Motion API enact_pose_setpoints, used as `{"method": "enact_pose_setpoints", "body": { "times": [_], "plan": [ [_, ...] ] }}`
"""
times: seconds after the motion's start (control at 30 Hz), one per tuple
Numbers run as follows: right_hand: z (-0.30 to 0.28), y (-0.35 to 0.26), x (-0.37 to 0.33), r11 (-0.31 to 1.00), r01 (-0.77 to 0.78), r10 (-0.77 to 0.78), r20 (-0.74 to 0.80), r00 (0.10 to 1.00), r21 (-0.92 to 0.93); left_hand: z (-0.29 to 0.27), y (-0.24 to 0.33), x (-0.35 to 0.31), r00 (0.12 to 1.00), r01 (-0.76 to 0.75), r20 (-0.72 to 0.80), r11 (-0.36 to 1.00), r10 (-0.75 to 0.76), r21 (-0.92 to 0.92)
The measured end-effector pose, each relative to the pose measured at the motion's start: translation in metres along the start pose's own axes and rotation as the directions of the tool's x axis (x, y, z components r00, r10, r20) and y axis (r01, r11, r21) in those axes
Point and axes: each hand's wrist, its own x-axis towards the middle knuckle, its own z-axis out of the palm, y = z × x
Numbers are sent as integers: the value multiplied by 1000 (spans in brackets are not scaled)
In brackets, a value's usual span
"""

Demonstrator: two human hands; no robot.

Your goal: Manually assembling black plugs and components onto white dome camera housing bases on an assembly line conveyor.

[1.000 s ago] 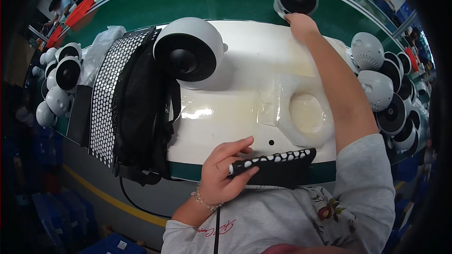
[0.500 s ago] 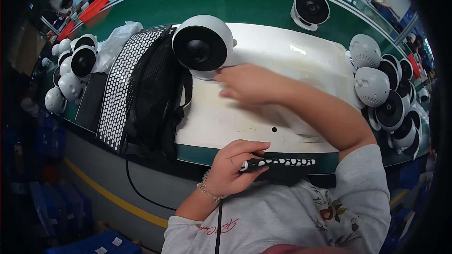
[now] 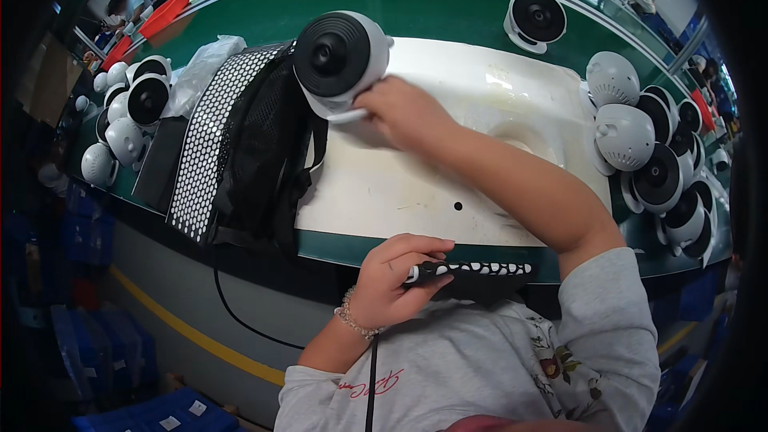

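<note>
The white round device (image 3: pixel 344 56) leans back above the left part of the white board (image 3: pixel 384 184), and your right hand (image 3: pixel 400 112) has it low down only; if that pinch slips, the bulky head could tip over and scuff its black front; swinging left, it might catch the black mesh bag (image 3: pixel 256 132) just beside it; your right grip is narrow, fingers closed at the device's base; your left hand (image 3: pixel 396 276) is closed around one end of a spotted black strip (image 3: pixel 488 269); whether the base touches the board, you cannot tell.
</note>
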Motion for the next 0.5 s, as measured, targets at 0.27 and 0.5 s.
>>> {"method": "enact_pose_setpoints", "body": {
  "times": [0.27, 0.5],
  "plan": [
    [-65, -15, -11, 763, -264, 377, -74, 923, 590, -3, 7, -7, 1000, 7, -28, 999, -6, 41],
    [-111, -25, -57, 562, -373, 497, 59, 866, 738, 3, 7, -3, 998, 39, -39, 999, -40, -17]
  ]
}}
